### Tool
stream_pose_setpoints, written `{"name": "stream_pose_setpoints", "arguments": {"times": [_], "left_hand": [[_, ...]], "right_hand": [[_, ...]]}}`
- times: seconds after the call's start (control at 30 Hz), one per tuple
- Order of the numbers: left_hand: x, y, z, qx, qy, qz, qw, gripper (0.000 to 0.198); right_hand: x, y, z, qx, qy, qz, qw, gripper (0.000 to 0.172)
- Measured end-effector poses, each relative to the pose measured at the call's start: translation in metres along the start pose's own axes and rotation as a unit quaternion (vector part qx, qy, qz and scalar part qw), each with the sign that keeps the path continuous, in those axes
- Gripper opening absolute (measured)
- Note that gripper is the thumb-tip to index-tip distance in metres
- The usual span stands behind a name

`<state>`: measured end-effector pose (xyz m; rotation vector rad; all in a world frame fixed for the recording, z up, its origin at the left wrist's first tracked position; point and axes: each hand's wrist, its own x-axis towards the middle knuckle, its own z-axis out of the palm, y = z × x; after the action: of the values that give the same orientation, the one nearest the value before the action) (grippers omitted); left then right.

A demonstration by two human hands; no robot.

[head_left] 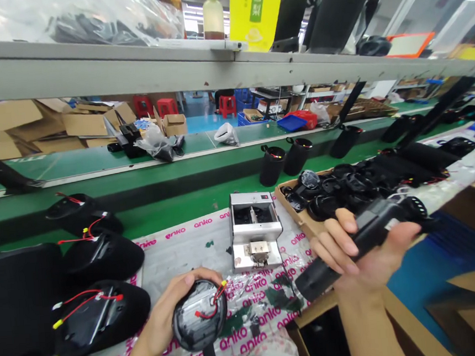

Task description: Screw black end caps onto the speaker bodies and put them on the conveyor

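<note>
My left hand is wrapped round the side of a black cylindrical speaker housing. Its open end faces up, showing a red wire with red and yellow connectors, and a black strap hangs below. My right hand grips a long black plastic part with a round slotted end, held tilted above the bench's right side. I cannot tell its exact kind. Between the hands, farther back, stands a silver metal device with a small block on its front.
Several black housings with red wires lie at the left. A cardboard box of black round parts is at the right. Black fabric cylinders stand on the green belt behind. A grey shelf beam crosses above the bench.
</note>
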<state>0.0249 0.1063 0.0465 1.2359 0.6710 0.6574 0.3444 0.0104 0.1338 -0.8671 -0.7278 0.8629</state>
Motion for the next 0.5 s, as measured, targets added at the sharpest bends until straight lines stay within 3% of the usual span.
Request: {"name": "stream_pose_setpoints", "arguments": {"times": [0.13,0.3,0.4,0.5], "left_hand": [[-0.002,-0.001,0.002,-0.007,-0.012,0.006,1.0,0.056],[-0.001,0.002,0.006,-0.005,-0.015,0.009,1.0,0.055],[-0.001,0.005,0.007,0.013,-0.017,0.022,1.0,0.055],[-0.001,0.006,0.008,0.018,-0.022,0.034,0.999,0.054]], "right_hand": [[0.008,-0.005,0.031,0.038,-0.128,-0.013,0.991,0.071],[0.006,0.042,0.043,-0.01,-0.121,-0.046,0.992,0.084],[0.003,0.068,0.043,-0.012,-0.128,-0.017,0.992,0.09],[0.006,0.076,0.046,-0.01,-0.144,0.038,0.989,0.091]]}}
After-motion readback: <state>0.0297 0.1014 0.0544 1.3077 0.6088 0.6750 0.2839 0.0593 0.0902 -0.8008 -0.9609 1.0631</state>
